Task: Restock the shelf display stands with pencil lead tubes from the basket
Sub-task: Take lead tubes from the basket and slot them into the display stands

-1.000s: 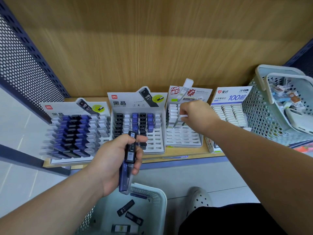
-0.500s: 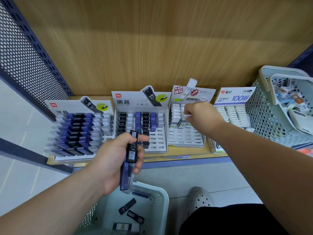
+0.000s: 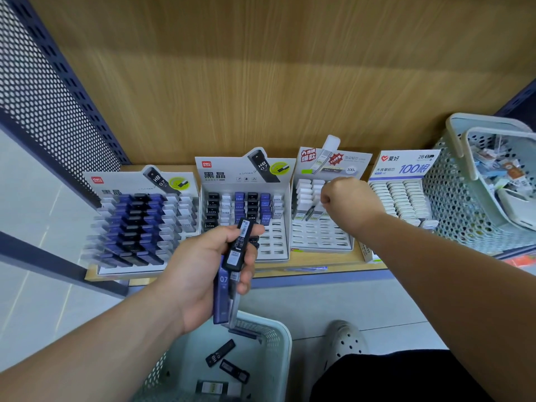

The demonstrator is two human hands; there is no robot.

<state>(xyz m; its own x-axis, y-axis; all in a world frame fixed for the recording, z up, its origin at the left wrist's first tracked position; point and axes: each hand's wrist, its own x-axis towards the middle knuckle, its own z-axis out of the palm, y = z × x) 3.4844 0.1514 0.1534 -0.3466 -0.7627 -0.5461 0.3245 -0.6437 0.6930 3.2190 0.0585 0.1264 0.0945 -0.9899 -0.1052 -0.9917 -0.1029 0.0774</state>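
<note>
**Colleague:** What fills your feed, biggest first?

**Operator:** I see a wooden shelf with a wood-grain back panel. A pale mesh basket stands at its right end, full of mixed stationery. The floor basket sits lower, beneath my left hand.

**Colleague:** And the stands?

**Operator:** Four cardboard ones stand in a row on the shelf. The leftmost stand is packed with blue, black and white tubes. The second stand has its back rows filled and its front slots bare. The third stand holds white-capped tubes at the back only. The fourth stand is full of white ones.

**Colleague:** The hands?

**Operator:** My left hand is in front of the second stand. Its fingers are wrapped round a bundle of pencil lead tubes, a black one on top and blue beneath. My right hand is over the third stand's filled rows with its fingers curled tight. I cannot tell whether they pinch a tube.

**Colleague:** Anything in the floor basket?

**Operator:** A few loose black tubes lie on its bottom.
</note>
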